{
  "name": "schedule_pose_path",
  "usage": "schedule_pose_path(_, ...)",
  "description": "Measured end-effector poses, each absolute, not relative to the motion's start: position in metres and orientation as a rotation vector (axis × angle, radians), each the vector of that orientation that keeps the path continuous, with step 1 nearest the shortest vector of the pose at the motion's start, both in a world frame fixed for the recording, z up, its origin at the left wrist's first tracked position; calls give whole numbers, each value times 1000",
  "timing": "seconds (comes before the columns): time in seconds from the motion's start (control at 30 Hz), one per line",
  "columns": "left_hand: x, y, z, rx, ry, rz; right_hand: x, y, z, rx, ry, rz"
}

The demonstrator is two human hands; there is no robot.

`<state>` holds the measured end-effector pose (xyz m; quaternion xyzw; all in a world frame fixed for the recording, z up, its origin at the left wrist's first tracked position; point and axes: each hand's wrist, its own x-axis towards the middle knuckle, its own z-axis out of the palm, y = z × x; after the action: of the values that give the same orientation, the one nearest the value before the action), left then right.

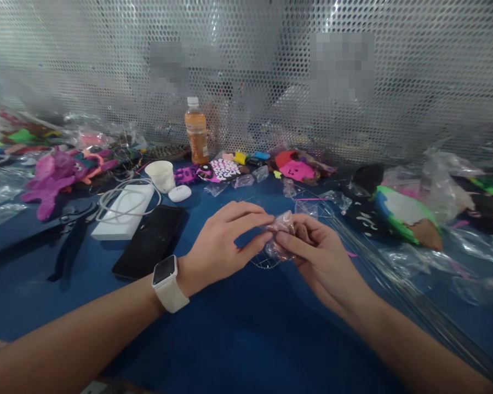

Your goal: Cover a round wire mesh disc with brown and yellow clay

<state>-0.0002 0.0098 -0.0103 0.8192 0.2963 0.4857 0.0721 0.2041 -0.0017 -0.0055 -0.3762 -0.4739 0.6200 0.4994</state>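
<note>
Blue bench (230,339): I note the small clear bag (282,223) pinched between left hand (219,243) and right hand (320,260), fingers closed on it.

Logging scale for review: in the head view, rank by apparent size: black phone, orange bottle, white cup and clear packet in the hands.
1. black phone
2. orange bottle
3. white cup and clear packet look alike; left hand and right hand hide part of it.
</note>
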Motion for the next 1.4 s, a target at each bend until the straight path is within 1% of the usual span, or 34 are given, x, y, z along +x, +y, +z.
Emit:
schedule_pose_path(0.2, -1, 12, -15, 2447, 953, 1451, 203, -3, -7, -975, -1239, 1398)
schedule_pose_path(0.43, -2, 15, -16, 2594, 934, 1393, 202, -3, -10, -1039, -1244, 1351)
schedule_pose_path(0.73, 0, 11, -11, 2419, 1014, 1318, 204, -4, -11, -1062, -1371, 1134)
schedule_pose_path(1.0, 2, 13, -11, 2075, 1169, 1244, 209, 3, -14, -1126, -1500, 990)
schedule_pose_path(1.2, 5, 18, -20, 1567, 954, 1169, 214, 9, -13, -1175, -1656, 813)
schedule_pose_path(1.3, 6, 18, -22, 1473, 870, 1153, 215, 9, -10, -1179, -1687, 762)
schedule_pose_path(1.4, 8, 16, -21, 1449, 914, 1134, 215, 9, -10, -1214, -1707, 671)
